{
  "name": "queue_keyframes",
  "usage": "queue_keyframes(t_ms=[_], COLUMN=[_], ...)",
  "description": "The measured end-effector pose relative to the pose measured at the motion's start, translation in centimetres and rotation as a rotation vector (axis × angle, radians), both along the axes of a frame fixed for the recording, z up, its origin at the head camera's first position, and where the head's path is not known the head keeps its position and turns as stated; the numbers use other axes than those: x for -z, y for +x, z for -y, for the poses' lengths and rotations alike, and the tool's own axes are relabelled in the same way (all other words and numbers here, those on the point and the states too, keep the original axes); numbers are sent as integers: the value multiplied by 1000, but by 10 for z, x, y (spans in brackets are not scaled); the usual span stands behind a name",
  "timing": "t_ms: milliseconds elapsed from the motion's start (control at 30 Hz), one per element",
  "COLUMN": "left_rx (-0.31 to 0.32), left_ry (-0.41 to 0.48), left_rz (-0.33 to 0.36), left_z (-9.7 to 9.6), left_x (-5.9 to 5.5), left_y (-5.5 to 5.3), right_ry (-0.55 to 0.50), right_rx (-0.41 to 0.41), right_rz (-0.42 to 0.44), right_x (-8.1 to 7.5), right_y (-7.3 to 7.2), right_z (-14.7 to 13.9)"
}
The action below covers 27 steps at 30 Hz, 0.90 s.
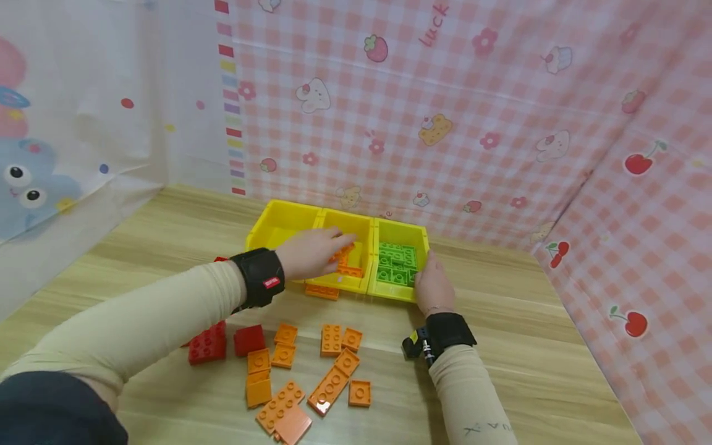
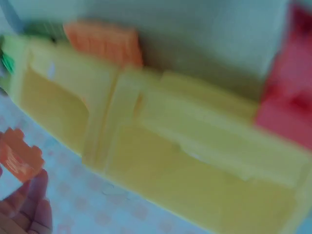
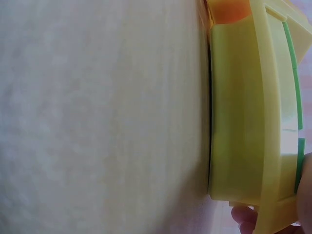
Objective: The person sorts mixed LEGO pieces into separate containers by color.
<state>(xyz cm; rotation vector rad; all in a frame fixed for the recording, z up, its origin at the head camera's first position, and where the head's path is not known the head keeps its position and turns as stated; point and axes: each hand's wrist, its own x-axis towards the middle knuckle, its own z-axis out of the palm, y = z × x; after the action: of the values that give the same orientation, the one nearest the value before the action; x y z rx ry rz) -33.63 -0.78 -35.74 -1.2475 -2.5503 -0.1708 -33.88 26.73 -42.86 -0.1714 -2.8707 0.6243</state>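
Observation:
A yellow bin (image 1: 369,259) with three compartments stands on the table, its right compartment holding green bricks (image 1: 397,262). My left hand (image 1: 311,252) is over the middle compartment. Between its fingertips it pinches an orange brick (image 2: 20,157), seen studs up in the blurred left wrist view. Orange pieces (image 1: 349,269) show beneath that hand in the head view, partly covered by it. At the bin's right end, my right hand (image 1: 434,285) grips the rim; the right wrist view has fingers (image 3: 245,217) under the edge.
Loose orange bricks (image 1: 334,382) lie spread on the wooden table in front of the bin. Red bricks (image 1: 208,343) are to their left, partly behind my left forearm. Another orange brick (image 1: 322,291) sits against the bin's front. Patterned cloth (image 1: 384,123) hangs behind.

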Motion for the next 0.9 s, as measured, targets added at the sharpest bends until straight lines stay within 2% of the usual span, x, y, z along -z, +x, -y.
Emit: queue_keyframes(t_ms=[100,200,300,367,500,600,900], left_rx=[-109,-252,-368,-406,-405,-395,-483], left_ry=[-19,-65,-130,-175,-268,-322,-417], left_rz=[31,118,163,150,61,21,55], left_z=[-18,-30,-37,-41,-43,-42,-41], left_x=[-3,-1,5,8,13,17,28], left_y=[-27,-49,-66,-73,-78,-79,-82], right_ry=[-1,-8,4,12,36,40,36], right_rx=[10,9,4,2,0,0,6], right_rz=[-8,-11,-9,-11,-31,-39,-33], right_x=[0,1,2,1,-3,-4,1], right_y=[2,3,2,1,0,0,2], right_z=[-2,-2,-3,-4,-2,-1,-3])
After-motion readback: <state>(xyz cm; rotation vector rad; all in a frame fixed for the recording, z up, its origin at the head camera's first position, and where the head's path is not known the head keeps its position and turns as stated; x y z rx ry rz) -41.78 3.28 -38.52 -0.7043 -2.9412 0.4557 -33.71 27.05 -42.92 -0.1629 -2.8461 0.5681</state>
